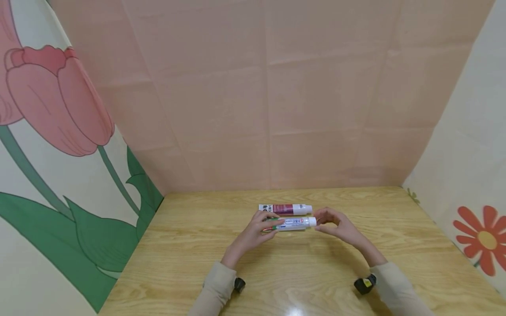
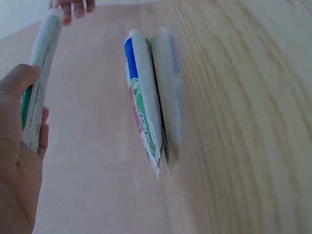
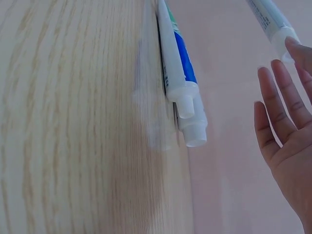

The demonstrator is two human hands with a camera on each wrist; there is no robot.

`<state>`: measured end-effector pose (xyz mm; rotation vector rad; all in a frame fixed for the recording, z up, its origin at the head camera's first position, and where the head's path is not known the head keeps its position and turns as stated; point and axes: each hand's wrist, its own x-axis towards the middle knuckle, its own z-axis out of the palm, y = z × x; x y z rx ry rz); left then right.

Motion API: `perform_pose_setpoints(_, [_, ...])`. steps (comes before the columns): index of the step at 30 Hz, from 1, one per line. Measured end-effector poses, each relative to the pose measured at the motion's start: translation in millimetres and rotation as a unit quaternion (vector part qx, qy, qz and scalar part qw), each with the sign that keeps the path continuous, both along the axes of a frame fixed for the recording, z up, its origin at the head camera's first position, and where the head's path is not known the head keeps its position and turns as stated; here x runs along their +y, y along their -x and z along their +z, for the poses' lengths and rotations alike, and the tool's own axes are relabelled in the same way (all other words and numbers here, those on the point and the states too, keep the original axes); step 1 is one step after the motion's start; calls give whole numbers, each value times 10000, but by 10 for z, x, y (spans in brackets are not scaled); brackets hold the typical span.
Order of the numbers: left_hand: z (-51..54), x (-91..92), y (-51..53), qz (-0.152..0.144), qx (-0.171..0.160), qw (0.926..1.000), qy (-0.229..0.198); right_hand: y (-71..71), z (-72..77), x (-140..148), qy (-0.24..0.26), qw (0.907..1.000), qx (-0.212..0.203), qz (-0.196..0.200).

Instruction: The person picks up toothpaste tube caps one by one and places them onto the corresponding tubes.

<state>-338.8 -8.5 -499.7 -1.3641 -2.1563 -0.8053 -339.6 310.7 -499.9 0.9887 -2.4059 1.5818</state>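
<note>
My left hand grips a white toothpaste tube with green and red print by its body, raised above the table; its white cap points right. At the cap end is my right hand, its thumb at the cap and the other fingers spread apart. A second toothpaste tube, white with blue and green, lies on the table, mostly hidden under the held one in the head view. It ends in a narrow white tip. Behind it lies a maroon and white tube.
The tubes lie on a glossy wood-grain table, which mirrors them. A pink cloth hangs at the back edge. Flower-printed walls stand at both sides. Both wrists carry small black cameras.
</note>
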Motion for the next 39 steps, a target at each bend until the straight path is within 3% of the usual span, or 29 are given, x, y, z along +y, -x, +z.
perform_pose_setpoints(9, [-4, 4, 1, -55, 125, 9999, -16, -130, 179, -40, -121, 9996, -240, -66])
perform_pose_setpoints(15, [-3, 14, 0, -89, 222, 9997, -40, -25, 19, -6, -282, 9988, -270, -311])
perform_pose_setpoints(19, [1, 17, -2, -79, 237, 9997, -32, 10, -28, 7, -283, 9990, -257, -240])
perform_pose_setpoints(26, [-2, 22, 0, -112, 325, 9994, -47, -128, 181, -71, -393, 9989, -246, -77])
perform_pose_setpoints(33, [-13, 28, -23, -109, 261, 9996, 8, 37, -50, -21, -662, 9973, 153, -296])
perform_pose_setpoints(39, [-5, 37, -44, -12, 240, 9997, 93, 76, -114, -11, -555, 9979, 216, -254])
